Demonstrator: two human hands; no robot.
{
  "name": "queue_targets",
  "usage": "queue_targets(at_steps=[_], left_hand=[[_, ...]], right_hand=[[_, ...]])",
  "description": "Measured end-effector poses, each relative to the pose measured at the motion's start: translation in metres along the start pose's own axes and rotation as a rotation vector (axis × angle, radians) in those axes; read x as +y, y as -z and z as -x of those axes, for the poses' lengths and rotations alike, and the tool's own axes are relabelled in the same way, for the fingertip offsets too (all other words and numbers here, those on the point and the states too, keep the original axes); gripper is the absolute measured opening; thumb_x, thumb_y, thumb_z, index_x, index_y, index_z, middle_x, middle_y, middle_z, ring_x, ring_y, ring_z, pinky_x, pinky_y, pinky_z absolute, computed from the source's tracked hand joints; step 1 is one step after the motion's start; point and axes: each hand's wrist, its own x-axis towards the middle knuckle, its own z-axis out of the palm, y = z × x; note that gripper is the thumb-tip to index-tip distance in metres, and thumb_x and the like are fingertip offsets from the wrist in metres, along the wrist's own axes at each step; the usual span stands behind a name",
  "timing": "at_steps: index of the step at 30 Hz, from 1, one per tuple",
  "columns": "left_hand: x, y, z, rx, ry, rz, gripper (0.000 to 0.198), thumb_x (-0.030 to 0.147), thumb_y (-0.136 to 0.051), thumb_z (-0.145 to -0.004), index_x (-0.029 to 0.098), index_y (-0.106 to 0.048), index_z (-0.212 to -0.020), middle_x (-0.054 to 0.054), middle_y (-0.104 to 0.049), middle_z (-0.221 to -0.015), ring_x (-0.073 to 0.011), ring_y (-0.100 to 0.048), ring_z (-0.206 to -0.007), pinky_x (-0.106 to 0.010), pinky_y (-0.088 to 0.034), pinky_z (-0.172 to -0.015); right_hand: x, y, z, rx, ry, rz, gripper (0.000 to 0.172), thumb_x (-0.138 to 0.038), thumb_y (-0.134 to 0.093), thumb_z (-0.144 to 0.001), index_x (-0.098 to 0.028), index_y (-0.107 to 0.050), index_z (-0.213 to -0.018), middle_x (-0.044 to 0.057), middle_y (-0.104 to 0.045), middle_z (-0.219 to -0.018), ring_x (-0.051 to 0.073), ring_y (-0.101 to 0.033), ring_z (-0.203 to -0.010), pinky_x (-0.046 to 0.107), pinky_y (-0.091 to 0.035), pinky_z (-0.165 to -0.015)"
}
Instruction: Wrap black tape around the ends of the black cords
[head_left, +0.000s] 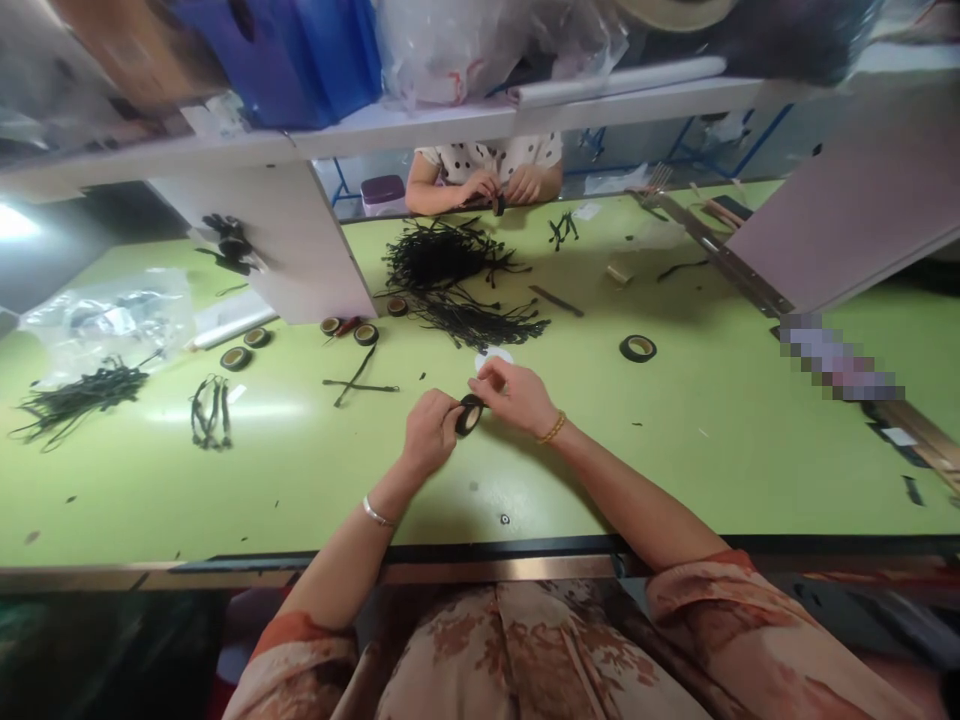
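My left hand (429, 432) and my right hand (516, 396) meet over the green table (675, 440), just in front of me. Between them is a small roll of black tape (469, 414). The left fingers are closed round the roll from the left. The right fingers pinch at its upper edge. A silver bangle is on my left wrist and a gold bracelet on my right. A small white disc (495, 356) lies on the table just beyond my right hand.
A heap of black cable pieces (457, 275) lies further back, with several tape rolls (365, 334) to its left and one (637, 348) to the right. More black cables (79, 398) lie far left. A person's hands (499, 186) work across the table. White shelf panels (300, 240) stand overhead.
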Motion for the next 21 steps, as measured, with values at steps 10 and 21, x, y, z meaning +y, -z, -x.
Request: queue_targets(at_steps=[10, 21], left_hand=[[0.003, 0.001, 0.000, -0.139, -0.043, -0.081, 0.029, 0.030, -0.043, -0.094, 0.021, -0.053, -0.068, -0.007, -0.054, -0.071, -0.0190, -0.043, -0.072, -0.033, -0.034, -0.070], [0.016, 0.002, -0.001, -0.252, -0.043, 0.052, 0.029, 0.031, -0.049, -0.092, 0.021, -0.053, -0.065, -0.006, -0.051, -0.069, -0.0184, -0.042, -0.069, -0.032, -0.033, -0.070]], right_hand=[[0.010, 0.004, -0.005, -0.493, -0.311, -0.333, 0.052, -0.068, -0.059, -0.081, -0.016, -0.067, -0.079, 0.000, -0.062, -0.046, 0.011, -0.051, -0.042, 0.024, -0.036, -0.047], [0.007, -0.022, 0.001, -0.366, -0.558, -0.839, 0.046, -0.028, -0.082, -0.060, -0.015, -0.058, -0.097, -0.008, -0.057, -0.052, 0.008, -0.050, -0.046, 0.022, -0.042, -0.050]])
